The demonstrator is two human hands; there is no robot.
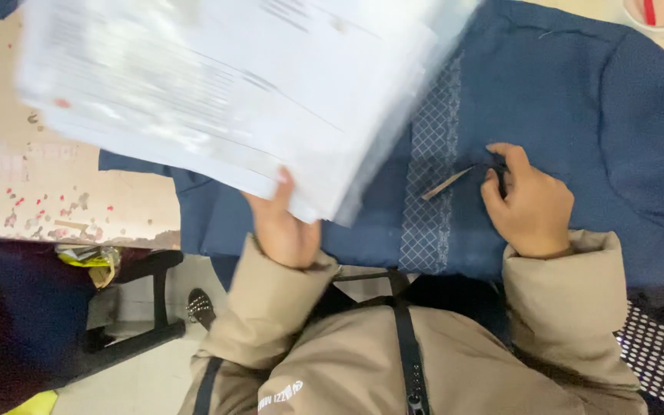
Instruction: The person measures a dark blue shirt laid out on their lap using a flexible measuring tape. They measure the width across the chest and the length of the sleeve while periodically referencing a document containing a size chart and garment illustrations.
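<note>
Holding a blurred stack of white printed papers in a clear sleeve (224, 92) up over the table (9, 177), the left hand (282, 223) grips its lower edge, thumb on top. The right hand (528, 204) rests on the blue garment (578, 115) spread across the table, its fingers (501, 157) pinched on a small dark tool beside a thin tan strip (446, 183). The garment's diamond-stitched band (432, 154) looks finished; the handwork appears to be midway.
</note>
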